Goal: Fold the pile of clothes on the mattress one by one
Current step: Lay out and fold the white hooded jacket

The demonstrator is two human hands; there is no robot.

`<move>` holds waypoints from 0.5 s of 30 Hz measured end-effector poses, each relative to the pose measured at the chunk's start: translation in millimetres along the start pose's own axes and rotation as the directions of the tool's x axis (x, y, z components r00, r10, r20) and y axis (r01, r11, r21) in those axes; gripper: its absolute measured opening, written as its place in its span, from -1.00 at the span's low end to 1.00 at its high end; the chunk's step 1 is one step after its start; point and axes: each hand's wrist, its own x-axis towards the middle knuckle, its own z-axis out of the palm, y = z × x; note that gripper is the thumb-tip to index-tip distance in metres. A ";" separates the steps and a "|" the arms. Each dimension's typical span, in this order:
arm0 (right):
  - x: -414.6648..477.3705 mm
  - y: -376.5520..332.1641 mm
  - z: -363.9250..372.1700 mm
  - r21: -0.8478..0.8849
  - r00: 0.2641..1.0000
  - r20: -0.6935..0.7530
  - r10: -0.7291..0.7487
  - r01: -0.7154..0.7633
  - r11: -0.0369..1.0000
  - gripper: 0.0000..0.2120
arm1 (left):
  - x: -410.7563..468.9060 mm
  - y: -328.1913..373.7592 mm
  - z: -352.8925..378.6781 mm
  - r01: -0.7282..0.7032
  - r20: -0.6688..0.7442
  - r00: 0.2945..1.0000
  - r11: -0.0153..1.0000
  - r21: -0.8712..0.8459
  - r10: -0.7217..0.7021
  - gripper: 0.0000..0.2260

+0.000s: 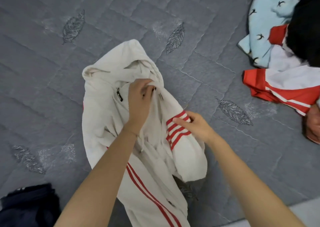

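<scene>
White hoodie [103, 116], with red stripes, is seen lying crumpled near the middle of the grey quilted mattress [52, 71], its hood [124, 59] pointing away from the person and its body trailing toward the lower edge of the view. No fold has yet been made in it; it is judged to be at the straightening stage. A bunch of fabric near the collar and zip is gripped by the left hand [138, 104], fingers curled into the cloth. The striped cuff [176, 130] of one sleeve is pinched between thumb and fingers of the right hand [197, 124].

Well apart, at the upper right, the unfolded pile [277, 57] is found: a light-blue bird-print garment [266, 19], a red-and-white garment [284, 90] and something black [306, 28], all loosely heaped, so several items are judged to be left. Another person's hand [311, 128] is partly seen at the right edge, beside the red-and-white garment.

At the lower left a dark navy garment [29, 207] is set apart; whether it has been folded cannot be told, being cut off by the frame.
</scene>
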 end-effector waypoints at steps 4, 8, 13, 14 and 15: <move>-8.1 43.6 -17.9 -0.296 0.987 0.073 0.141 -0.113 0.948 -0.81 | 7.9 -4.4 0.4 0.126 -0.015 0.992 0.992 -0.002 -0.126 -0.86; -11.3 63.1 -26.6 -0.286 0.985 -0.159 0.063 -0.107 0.952 -0.81 | -5.1 -13.8 15.1 0.135 0.259 0.942 0.949 0.284 -0.212 -0.81; -13.1 42.9 -35.2 -0.094 0.932 -0.362 -0.021 -0.014 0.995 -0.72 | -23.0 1.5 38.9 0.040 0.369 0.901 0.891 0.453 -0.228 -0.57; -13.0 36.8 -39.4 -0.099 0.921 -0.385 -0.061 0.025 0.995 -0.68 | -23.8 5.7 43.5 -0.006 0.404 0.892 0.889 0.457 -0.202 -0.53; -13.3 28.9 -44.0 -0.090 0.913 -0.396 -0.099 0.068 0.994 -0.65 | -23.0 9.4 48.0 -0.069 0.454 0.875 0.884 0.462 -0.169 -0.50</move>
